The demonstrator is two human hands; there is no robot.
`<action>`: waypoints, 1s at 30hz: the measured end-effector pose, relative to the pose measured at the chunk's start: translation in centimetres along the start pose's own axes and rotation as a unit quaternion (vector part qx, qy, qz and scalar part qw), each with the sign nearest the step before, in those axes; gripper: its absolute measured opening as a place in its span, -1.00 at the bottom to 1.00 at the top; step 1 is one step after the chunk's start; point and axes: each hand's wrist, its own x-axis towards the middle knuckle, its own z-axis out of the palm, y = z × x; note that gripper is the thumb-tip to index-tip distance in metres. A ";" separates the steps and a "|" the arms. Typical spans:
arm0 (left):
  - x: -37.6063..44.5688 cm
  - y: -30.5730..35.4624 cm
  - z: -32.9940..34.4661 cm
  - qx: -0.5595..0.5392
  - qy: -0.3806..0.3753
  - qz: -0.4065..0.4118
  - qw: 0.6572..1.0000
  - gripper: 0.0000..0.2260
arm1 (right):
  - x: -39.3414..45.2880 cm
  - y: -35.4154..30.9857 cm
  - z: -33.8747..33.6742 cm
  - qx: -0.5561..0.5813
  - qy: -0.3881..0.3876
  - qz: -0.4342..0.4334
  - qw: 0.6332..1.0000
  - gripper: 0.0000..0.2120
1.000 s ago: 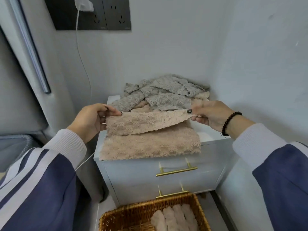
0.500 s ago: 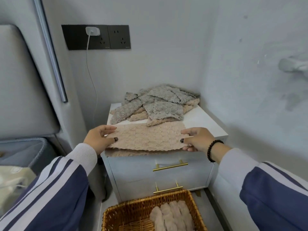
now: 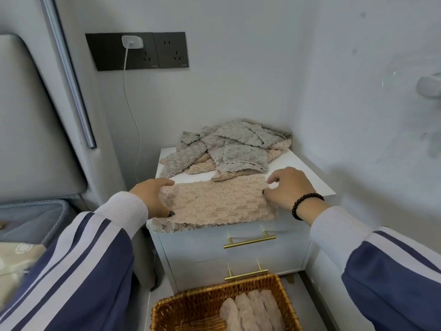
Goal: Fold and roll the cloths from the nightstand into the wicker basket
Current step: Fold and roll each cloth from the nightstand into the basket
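A beige fluffy cloth point(image 3: 217, 204), folded in half, lies along the front edge of the white nightstand point(image 3: 307, 177). My left hand point(image 3: 149, 197) grips its left end, thumb on top and fingers under. My right hand point(image 3: 290, 187) pinches the right end, with the fingers curled over the cloth's edge. Behind the cloth a loose pile of grey and beige cloths point(image 3: 229, 149) covers the back of the nightstand. On the floor below stands the wicker basket point(image 3: 191, 304), holding several rolled beige cloths point(image 3: 253, 311) side by side.
Two drawers with gold handles point(image 3: 249, 240) face me under the nightstand top. A white wall closes off the right side. A padded headboard point(image 3: 31, 120) and the bed stand to the left. A charger cable point(image 3: 130, 111) hangs from the dark wall socket.
Both hands brought the upper half of the beige cloth down onto the lower half and laid it flat on the nightstand's front edge. My view pulled back and rose.
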 end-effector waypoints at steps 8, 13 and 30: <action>1.2 3.4 2.9 0.057 0.078 0.093 0.991 -0.53 | 0.8 -6.0 6.1 0.049 0.033 -0.233 0.971 -0.67; 2.7 2.0 6.9 0.127 0.059 0.128 0.982 -0.53 | 1.2 -5.8 9.6 -0.095 -0.075 -0.272 0.955 -0.56; 4.8 -2.0 5.7 0.059 0.113 0.012 0.992 -0.56 | 4.9 -0.8 6.4 -0.043 -0.043 -0.069 0.996 -0.58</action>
